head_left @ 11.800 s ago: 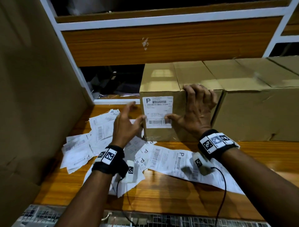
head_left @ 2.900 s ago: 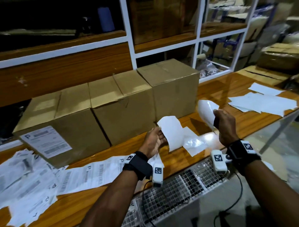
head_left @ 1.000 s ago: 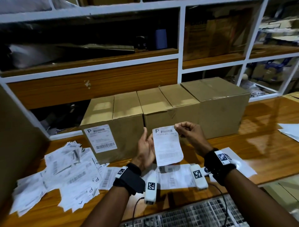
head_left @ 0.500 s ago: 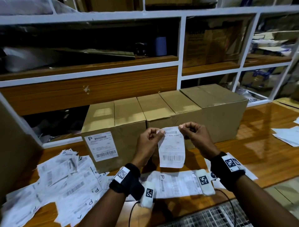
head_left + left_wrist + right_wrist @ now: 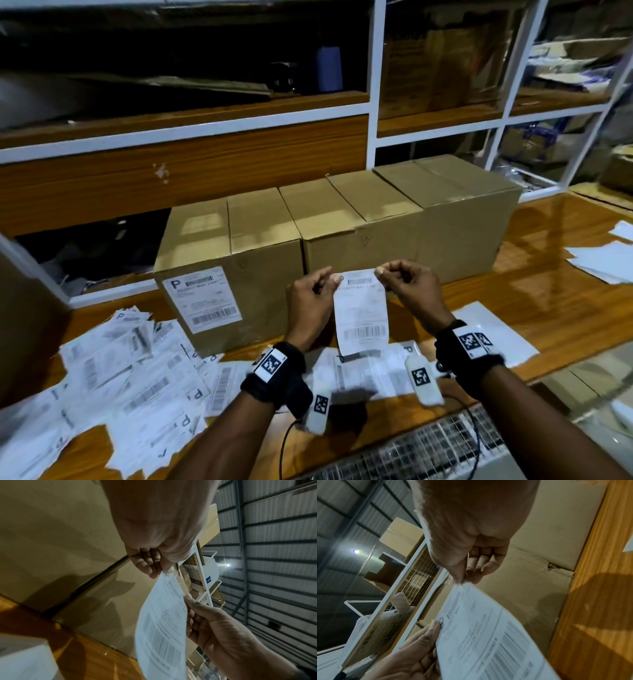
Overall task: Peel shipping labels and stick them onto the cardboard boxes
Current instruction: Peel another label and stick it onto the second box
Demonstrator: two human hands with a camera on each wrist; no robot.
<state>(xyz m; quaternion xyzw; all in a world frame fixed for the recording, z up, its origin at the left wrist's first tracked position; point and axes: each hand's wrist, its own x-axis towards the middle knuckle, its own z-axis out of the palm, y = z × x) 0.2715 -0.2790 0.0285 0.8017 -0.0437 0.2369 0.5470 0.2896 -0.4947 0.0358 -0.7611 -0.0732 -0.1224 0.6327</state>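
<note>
From the head view, the left box already wears a label while the middle box is bare; left hand and right hand pinch the thin printed label by its top corners, hanging before it. In the left wrist view, thumb and fingers are clamped on the limp, slightly curved paper near matte cardboard. In the right wrist view, fingertips nip a corner.

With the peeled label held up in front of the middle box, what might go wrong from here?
Both hands, left hand and right hand, pinch only the top corners of the shipping label, so its free lower edge may curl and wrinkle or stick crooked on the middle box. It might also catch the loose labels beneath.
</note>
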